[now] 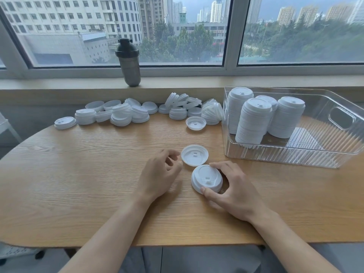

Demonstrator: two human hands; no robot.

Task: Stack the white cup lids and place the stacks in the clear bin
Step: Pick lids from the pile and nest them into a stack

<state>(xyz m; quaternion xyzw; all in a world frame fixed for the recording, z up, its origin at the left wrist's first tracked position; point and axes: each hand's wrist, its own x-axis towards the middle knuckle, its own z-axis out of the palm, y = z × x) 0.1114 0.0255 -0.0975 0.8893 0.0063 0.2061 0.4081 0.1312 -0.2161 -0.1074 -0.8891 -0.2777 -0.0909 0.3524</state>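
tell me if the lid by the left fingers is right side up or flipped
Flipped. The lid by the left hand shows its hollow underside and raised rim.

Right hand pinching dome-up lid at table centre. Left hand curled, fingertips at upturned lid at 11 o'clock of it. Clear bin at 2 o'clock, holding four lid stacks. Loose lids at 11 o'clock.

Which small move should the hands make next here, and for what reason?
Probably the left hand should pick up the upside-down lid by its fingertips, turn it over and set it on the dome-up lid that the right hand pinches. The two lids face opposite ways, so they would not nest as they lie.
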